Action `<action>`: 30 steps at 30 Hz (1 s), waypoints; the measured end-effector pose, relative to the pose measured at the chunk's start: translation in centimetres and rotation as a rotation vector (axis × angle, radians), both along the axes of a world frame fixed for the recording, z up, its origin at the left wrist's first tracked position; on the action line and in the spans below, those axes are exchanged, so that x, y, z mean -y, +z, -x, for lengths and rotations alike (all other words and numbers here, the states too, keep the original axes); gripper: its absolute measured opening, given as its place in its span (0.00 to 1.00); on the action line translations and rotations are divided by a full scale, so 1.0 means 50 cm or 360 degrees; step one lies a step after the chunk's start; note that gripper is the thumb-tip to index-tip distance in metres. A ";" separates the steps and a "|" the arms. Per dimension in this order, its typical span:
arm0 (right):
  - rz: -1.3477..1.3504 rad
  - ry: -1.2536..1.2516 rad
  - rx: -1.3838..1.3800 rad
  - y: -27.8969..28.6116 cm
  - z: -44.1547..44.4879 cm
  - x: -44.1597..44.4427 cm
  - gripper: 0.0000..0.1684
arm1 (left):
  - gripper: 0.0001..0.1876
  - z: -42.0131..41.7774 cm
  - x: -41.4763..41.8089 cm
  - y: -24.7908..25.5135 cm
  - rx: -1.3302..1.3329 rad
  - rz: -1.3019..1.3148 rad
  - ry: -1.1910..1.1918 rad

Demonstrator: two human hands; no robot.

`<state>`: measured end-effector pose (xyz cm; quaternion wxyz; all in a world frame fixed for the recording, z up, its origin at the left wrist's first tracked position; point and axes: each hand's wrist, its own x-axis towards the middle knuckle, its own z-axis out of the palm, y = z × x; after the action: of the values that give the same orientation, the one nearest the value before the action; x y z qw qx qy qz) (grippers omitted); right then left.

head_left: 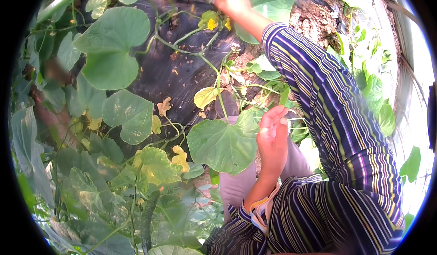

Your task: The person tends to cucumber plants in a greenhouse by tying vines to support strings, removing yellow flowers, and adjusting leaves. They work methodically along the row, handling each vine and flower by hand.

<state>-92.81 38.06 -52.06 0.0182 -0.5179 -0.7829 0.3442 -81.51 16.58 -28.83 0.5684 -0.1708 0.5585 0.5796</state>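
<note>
Before me, cucumber vines spread over black plastic mulch film (167,77). My right hand (234,2) reaches to the top edge of the view, beside a large leaf (273,7) and yellow flowers (211,24). Its fingertips are at a stem, but blur and the frame edge hide whether they grip it. Held near my knees, my left hand (272,142) is loosely cupped, palm partly showing, with a gap between thumb and fingers and nothing visible inside. A broad green leaf (225,144) lies just left of it, and a vine stem (218,84) runs up from that leaf.
A dark cucumber (149,217) hangs among leaves at lower left. Yellowed leaves (158,166) and a dry leaf (164,106) sit among the vines. A pale green pole (65,0) crosses the upper left corner. Bare soil (314,19) and bright plastic sheeting (409,118) line the right.
</note>
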 end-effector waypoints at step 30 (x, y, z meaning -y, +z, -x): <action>-0.0272 0.0182 -0.0143 -0.121 -0.121 0.175 0.17 | 0.14 -0.022 0.002 -0.013 -0.0249 0.0083 -0.0088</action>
<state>-86.77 29.29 -58.13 0.0777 -0.4529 -0.8361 0.2997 -80.40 16.46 -29.46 0.5341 -0.1243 0.6205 0.5606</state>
